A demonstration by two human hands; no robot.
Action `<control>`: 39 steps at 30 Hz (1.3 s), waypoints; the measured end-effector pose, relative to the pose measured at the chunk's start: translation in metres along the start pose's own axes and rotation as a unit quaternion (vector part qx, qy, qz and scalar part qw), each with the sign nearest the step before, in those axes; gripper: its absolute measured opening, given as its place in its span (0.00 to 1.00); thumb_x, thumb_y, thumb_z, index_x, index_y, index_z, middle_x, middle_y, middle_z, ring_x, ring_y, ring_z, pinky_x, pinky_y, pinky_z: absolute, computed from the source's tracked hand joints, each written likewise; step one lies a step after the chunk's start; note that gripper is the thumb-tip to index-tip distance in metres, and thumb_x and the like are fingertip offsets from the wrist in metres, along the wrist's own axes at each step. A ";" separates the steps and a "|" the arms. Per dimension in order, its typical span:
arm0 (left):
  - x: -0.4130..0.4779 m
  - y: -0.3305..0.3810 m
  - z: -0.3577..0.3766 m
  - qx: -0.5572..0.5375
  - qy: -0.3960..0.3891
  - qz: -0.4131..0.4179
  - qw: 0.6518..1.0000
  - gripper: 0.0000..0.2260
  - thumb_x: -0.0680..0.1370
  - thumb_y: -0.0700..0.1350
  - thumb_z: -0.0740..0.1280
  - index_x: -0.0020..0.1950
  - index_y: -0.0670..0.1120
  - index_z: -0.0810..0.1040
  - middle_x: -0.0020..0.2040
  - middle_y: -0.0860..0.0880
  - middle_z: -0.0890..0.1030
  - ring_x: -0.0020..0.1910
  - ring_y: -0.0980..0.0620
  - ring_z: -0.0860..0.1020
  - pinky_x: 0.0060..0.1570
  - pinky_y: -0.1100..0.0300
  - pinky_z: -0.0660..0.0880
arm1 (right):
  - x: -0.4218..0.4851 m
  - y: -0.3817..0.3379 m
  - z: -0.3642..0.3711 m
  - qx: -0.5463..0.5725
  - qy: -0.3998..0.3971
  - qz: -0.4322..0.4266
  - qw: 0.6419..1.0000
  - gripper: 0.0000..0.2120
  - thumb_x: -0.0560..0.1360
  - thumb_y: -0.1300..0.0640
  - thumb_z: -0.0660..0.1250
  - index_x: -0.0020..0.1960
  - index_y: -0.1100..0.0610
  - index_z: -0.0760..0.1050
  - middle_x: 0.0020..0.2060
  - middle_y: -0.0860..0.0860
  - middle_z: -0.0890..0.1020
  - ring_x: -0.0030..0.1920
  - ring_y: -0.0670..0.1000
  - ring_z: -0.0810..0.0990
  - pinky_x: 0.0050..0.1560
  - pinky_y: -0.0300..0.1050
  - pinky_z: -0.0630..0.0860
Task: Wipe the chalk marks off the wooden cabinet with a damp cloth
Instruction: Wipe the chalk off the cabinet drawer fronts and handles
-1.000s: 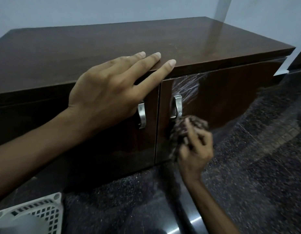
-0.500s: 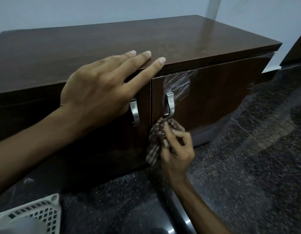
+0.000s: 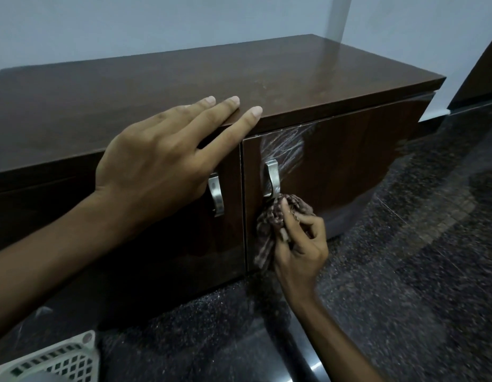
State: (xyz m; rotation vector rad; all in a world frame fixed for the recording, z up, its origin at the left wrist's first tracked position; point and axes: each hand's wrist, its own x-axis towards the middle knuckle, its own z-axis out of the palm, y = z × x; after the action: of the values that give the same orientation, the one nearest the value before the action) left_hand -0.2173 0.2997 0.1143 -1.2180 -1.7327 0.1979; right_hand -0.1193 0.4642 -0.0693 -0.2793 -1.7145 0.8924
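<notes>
A low dark wooden cabinet (image 3: pixel 335 78) stands against the wall, with two doors and two metal handles. White chalk marks (image 3: pixel 287 146) streak the upper left of the right door, above its handle (image 3: pixel 272 177). My right hand (image 3: pixel 300 244) grips a bunched brown checked cloth (image 3: pixel 272 219) and presses it to the right door just below that handle. My left hand (image 3: pixel 162 164) lies flat with fingers spread over the cabinet's top front edge, partly covering the left door's handle (image 3: pixel 216 194).
A white plastic lattice basket (image 3: pixel 54 362) sits at the bottom left on the dark speckled polished floor (image 3: pixel 404 271). A pale wall runs behind the cabinet, and a dark panel (image 3: pixel 482 64) stands at the far right.
The cloth in my right hand has shifted left along the right door, from right of the handle to just below it. My left hand stays on the top edge.
</notes>
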 end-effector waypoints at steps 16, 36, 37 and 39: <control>0.001 0.000 -0.002 -0.006 -0.010 0.002 1.000 0.27 0.81 0.33 0.60 0.80 0.46 0.65 0.74 0.43 0.75 0.68 0.42 0.78 0.63 0.54 0.73 | 0.113 -0.039 -0.012 -0.032 0.100 -0.157 0.982 0.18 0.73 0.72 0.69 0.62 0.63 0.79 0.43 0.54 0.73 0.44 0.47 0.74 0.50 0.33 0.71; 0.001 -0.001 0.001 -0.009 0.020 0.012 1.000 0.25 0.81 0.33 0.59 0.79 0.45 0.68 0.71 0.42 0.77 0.65 0.42 0.80 0.63 0.53 0.73 | 0.113 -0.029 -0.015 -0.073 0.044 -0.241 0.967 0.17 0.77 0.71 0.69 0.63 0.58 0.79 0.46 0.53 0.74 0.41 0.60 0.77 0.41 0.52 0.76; 0.001 -0.002 0.000 -0.010 0.020 0.012 1.000 0.25 0.81 0.33 0.58 0.79 0.45 0.68 0.71 0.42 0.77 0.65 0.42 0.80 0.63 0.53 0.74 | 0.105 -0.022 -0.015 -0.080 0.035 -0.255 0.963 0.17 0.77 0.70 0.68 0.63 0.58 0.79 0.47 0.53 0.75 0.41 0.59 0.77 0.39 0.53 0.75; 0.001 -0.002 0.001 -0.015 0.020 0.012 1.000 0.25 0.82 0.33 0.57 0.79 0.45 0.68 0.72 0.42 0.76 0.65 0.42 0.80 0.63 0.52 0.75 | 0.084 0.002 -0.019 -0.098 0.008 -0.271 0.958 0.16 0.78 0.68 0.67 0.64 0.56 0.79 0.48 0.54 0.75 0.41 0.57 0.75 0.36 0.54 0.73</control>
State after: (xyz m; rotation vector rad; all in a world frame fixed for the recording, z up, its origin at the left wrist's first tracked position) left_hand -0.2191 0.2997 0.1159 -1.2558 -1.6918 0.1611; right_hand -0.1315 0.5239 -0.0083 0.0596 -1.7420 0.3170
